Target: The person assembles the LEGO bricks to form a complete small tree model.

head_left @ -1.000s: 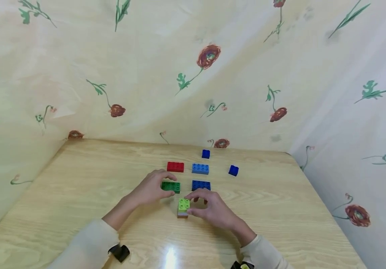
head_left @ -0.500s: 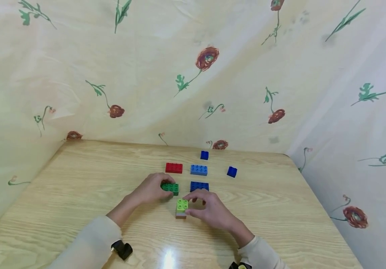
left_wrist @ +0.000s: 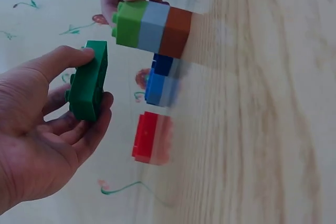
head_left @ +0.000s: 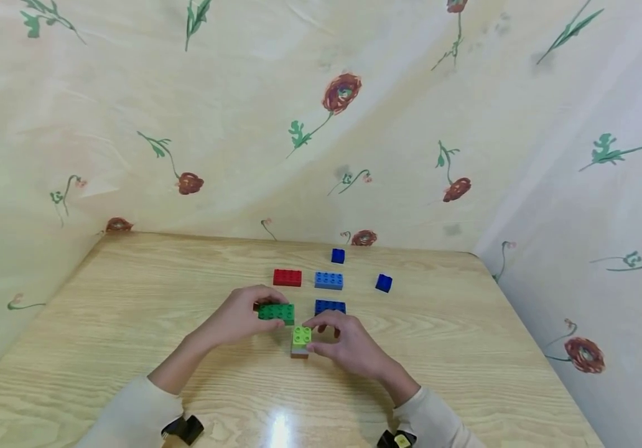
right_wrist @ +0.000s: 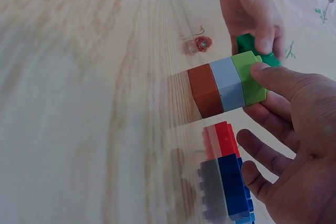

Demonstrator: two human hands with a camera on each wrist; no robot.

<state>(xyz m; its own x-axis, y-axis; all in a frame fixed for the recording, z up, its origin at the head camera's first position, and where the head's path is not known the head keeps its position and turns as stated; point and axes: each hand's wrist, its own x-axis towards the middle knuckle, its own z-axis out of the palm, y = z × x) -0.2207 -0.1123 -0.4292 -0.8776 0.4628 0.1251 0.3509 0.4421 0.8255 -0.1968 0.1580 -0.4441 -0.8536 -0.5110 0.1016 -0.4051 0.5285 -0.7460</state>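
Note:
My left hand [head_left: 239, 316] pinches a green brick [head_left: 276, 313] between thumb and fingers. The left wrist view shows that green brick [left_wrist: 89, 85] held up off the wooden table. Just to its right in the head view stands a short stack: a lime green brick [head_left: 302, 336] on top, a light grey brick [left_wrist: 154, 24] in the middle and a brown brick [left_wrist: 177, 31] at the bottom. My right hand [head_left: 351, 345] grips the lime green brick at its sides with thumb and index finger, its other fingers spread beside the stack.
Behind the hands lie a dark blue brick [head_left: 330, 306], a lighter blue brick [head_left: 329, 280] and a red brick [head_left: 287, 277]. Two small blue bricks [head_left: 338, 256] sit farther back and to the right. Flowered cloth [head_left: 231, 124] walls in the table's far side and both flanks.
My left hand has closed its fingers on the green brick and raised it, shifting slightly left. The right hand stays at the stack.

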